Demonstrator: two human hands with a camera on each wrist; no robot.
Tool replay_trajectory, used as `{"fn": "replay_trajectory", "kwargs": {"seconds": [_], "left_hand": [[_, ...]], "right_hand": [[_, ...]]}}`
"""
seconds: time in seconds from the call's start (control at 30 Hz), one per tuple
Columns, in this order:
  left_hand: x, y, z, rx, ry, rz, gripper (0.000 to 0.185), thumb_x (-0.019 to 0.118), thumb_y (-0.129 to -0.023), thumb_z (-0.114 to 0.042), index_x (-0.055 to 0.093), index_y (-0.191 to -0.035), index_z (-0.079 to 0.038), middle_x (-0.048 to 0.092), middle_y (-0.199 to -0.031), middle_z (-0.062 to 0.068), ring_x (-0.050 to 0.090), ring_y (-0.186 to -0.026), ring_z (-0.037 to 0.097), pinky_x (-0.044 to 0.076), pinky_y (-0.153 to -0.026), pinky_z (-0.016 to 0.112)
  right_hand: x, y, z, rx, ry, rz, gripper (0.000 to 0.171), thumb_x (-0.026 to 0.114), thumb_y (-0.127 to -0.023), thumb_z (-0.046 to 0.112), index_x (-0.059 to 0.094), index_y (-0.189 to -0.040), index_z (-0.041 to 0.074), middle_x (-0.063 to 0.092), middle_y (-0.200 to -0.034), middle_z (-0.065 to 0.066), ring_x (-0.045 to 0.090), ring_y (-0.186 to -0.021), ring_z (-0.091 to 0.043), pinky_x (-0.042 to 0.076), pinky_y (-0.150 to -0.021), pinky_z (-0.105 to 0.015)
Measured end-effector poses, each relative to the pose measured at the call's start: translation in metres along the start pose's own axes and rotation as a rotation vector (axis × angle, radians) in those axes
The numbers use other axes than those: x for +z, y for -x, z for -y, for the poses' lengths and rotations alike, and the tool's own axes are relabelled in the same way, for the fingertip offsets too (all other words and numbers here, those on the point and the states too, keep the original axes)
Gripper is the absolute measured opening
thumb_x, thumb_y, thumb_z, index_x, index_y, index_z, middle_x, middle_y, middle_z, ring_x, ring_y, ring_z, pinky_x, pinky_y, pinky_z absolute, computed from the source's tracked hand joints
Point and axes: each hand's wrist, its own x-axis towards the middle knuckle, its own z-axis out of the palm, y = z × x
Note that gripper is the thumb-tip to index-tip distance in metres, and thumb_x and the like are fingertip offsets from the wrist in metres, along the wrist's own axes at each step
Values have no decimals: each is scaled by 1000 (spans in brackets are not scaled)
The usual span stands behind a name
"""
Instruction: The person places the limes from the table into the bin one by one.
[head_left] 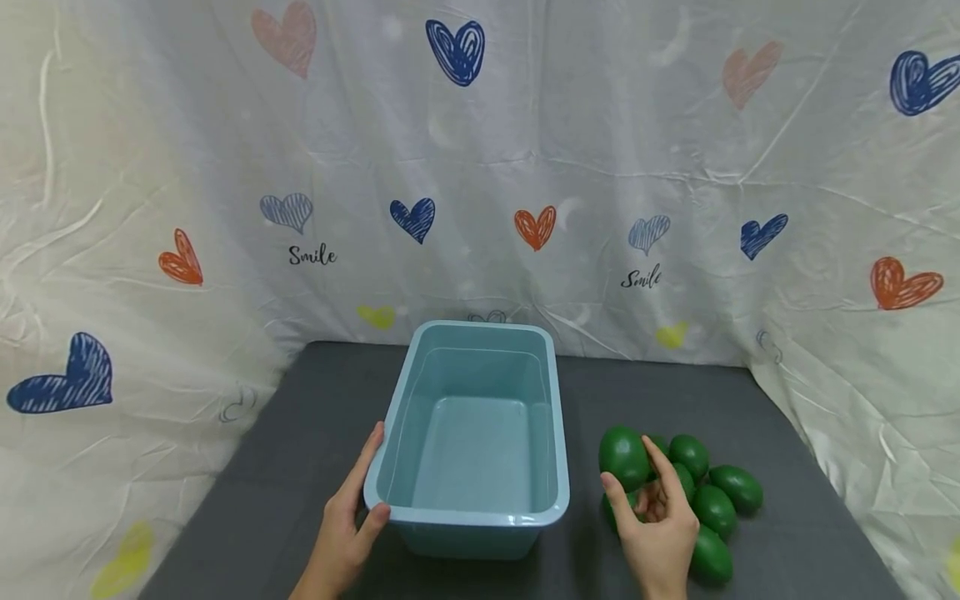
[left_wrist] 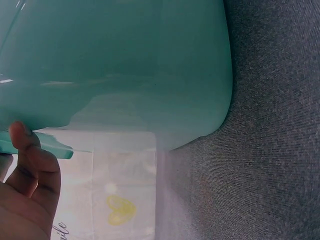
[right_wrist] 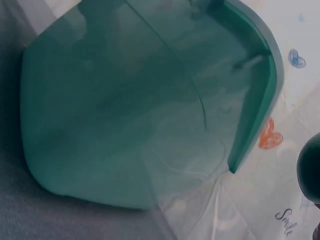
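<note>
Hands at the near edge of the grey bench (head_left: pixel 315 417), one either side of a pale blue tub (head_left: pixel 480 500). Left hand (head_left: pixel 347 521) rests on the tub's near-left corner: thumb hooked over the rim, fingers extended along the outer left wall, loosely straight rather than clenched. Left wrist view confirms a fingertip lying against the rim edge, tub wall (left_wrist: pixel 115 65) filling the frame above grey bench cloth. Right hand (head_left: pixel 660 525) just right of the tub, fingers and thumb curled round a green egg-shaped piece (head_left: pixel 624 457), lifted slightly above the pile. Right wrist view shows the tub's outer wall (right_wrist: pixel 115 120) and only a dark rounded edge of the held piece (right_wrist: pixel 310 170) at frame right. Cluster of more green egg-shaped pieces (head_left: pixel 716 504) lies on the bench beside and beyond that hand, touching one another. Tub stands upright at bench centre. Farthest back, white sheet (head_left: pixel 525 150) with printed hearts.
</note>
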Motion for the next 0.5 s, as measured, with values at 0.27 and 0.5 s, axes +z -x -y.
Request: {"fn": "replay_trajectory", "kwargs": {"seconds": [0.27, 0.5], "left_hand": [[1, 2, 4, 8, 17, -6, 81, 60, -101, -3, 22, -171, -18, 25, -176, 8, 27, -158, 3, 29, -113, 10], [1, 0, 4, 26, 35, -6, 76, 60, -104, -8, 23, -171, -16, 25, -175, 17, 26, -159, 5, 29, -115, 10]], "right_hand": [[10, 7, 7, -15, -25, 30, 72, 94, -77, 4, 69, -142, 19, 49, -65, -3, 42, -52, -17, 33, -45, -23], [16, 7, 16, -67, -31, 49, 72, 95, -75, 4, 69, -142, 17, 49, -65, 4, 41, -51, -11, 34, -44, -23]]}}
